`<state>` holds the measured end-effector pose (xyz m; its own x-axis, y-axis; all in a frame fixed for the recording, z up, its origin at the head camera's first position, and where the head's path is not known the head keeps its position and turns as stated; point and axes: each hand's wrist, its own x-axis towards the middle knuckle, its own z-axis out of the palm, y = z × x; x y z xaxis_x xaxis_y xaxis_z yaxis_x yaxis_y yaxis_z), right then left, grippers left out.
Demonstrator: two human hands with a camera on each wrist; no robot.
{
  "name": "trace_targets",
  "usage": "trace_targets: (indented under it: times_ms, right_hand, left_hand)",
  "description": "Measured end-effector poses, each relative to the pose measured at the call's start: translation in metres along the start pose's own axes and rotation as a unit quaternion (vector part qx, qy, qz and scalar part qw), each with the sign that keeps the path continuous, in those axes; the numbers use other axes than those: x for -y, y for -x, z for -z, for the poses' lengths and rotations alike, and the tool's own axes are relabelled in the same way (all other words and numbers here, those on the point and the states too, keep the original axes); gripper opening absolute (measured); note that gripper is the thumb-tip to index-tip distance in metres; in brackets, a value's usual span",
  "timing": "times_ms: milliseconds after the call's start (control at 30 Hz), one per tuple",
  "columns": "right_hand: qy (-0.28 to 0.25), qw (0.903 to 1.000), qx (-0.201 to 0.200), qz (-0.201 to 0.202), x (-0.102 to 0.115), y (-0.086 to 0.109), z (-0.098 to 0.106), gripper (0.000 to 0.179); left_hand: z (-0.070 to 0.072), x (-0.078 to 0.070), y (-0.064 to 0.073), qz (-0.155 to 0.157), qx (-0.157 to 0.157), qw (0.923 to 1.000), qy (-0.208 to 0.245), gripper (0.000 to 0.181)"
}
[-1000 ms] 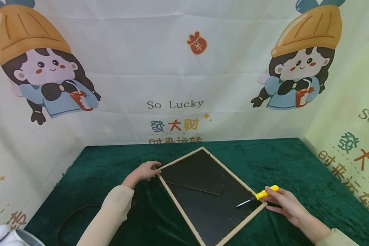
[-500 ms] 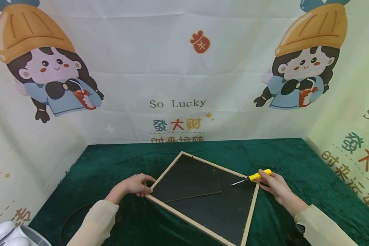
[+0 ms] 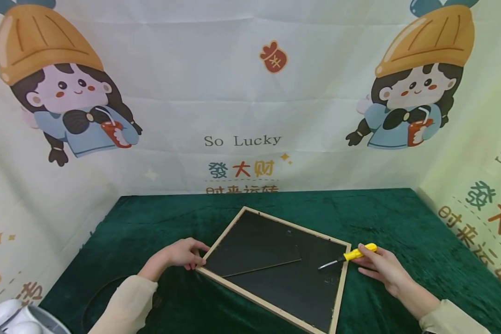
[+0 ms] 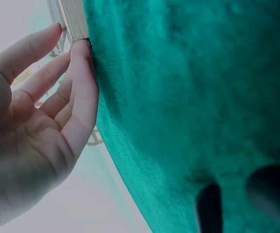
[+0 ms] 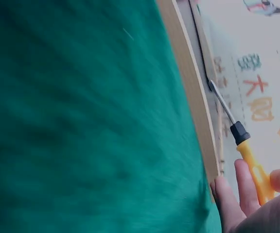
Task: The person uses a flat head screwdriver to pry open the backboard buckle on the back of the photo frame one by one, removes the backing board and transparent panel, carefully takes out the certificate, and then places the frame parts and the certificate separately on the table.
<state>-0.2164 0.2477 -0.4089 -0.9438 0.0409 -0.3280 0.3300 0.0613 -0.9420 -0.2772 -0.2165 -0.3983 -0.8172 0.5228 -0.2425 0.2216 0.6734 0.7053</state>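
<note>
A picture frame (image 3: 271, 278) with a light wood border lies back side up, its black backing showing with a stand flap (image 3: 260, 266) on it. My left hand (image 3: 179, 254) grips its left corner; in the left wrist view, the fingertips (image 4: 80, 48) meet the wood. My right hand (image 3: 386, 271) holds a yellow-handled screwdriver (image 3: 361, 252) between thumb and fingers at the frame's right corner. The metal shaft points left over the black backing. In the right wrist view, a finger (image 5: 222, 191) of that hand lies at the frame's edge.
Dark green cloth (image 3: 158, 218) covers the table. At the lower left are a white object (image 3: 14, 320), cut off by the view's edge, and a thin dark cord (image 3: 96, 297). A printed cloth (image 3: 171, 120) hangs behind.
The picture frame has turned counterclockwise on the table, its left corner coming nearer with my left hand. My right hand and the screwdriver rose with the right corner, then dropped back slightly.
</note>
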Motion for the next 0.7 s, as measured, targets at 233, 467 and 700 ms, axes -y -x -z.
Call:
trace_targets:
  times_ms: [233,467,700]
  right_hand:
    - [0.015,0.9993,0.031,-0.013,-0.009,0.010,-0.003,0.056]
    - [0.006,0.9996,0.029,-0.001,-0.005,0.003,-0.002,0.054]
    - [0.023,0.9992,0.033,0.009,-0.001,-0.004,-0.001,0.054]
  left_hand:
    - [-0.006,-0.001,0.004,-0.014,0.027,0.9988,0.038,0.037]
    - [-0.025,-0.009,0.023,-0.025,0.043,0.9972,0.057,0.036]
    - [-0.042,-0.022,0.044,-0.026,0.062,0.9950,0.074,0.038]
